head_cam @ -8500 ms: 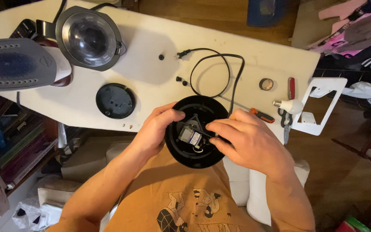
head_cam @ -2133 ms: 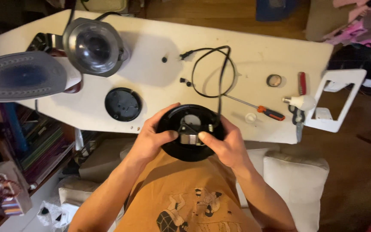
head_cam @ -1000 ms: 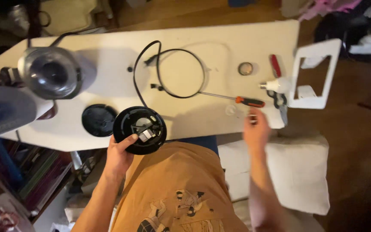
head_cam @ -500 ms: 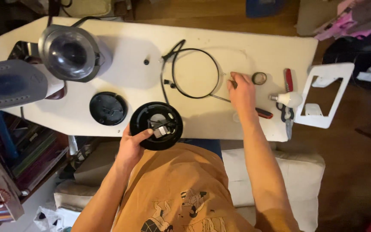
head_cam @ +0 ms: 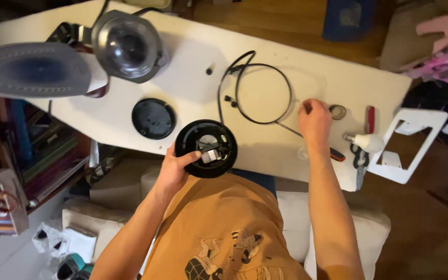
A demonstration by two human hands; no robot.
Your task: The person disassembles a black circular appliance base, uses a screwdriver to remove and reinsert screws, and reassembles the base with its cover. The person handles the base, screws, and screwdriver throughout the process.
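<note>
Two hands, two jobs. My left hand (head_cam: 175,168) holds the round black base (head_cam: 206,148) at the near edge of the white board (head_cam: 193,101), fingers wrapped under its rim and thumb pressed across the open underside beside a small pale part at the centre. My right hand (head_cam: 315,118) is stretched out over the board, well apart from the base, fingers curled down at a spot between the black cord loop (head_cam: 257,91) and a small metal ring (head_cam: 337,111) — whether it pinches anything I cannot tell. A screwdriver (head_cam: 312,141) lies under that hand, its orange-and-black handle poking out just beside my wrist. A flat black disc (head_cam: 153,119) sits left of the base — beyond it a glass-domed part (head_cam: 128,46).
</note>
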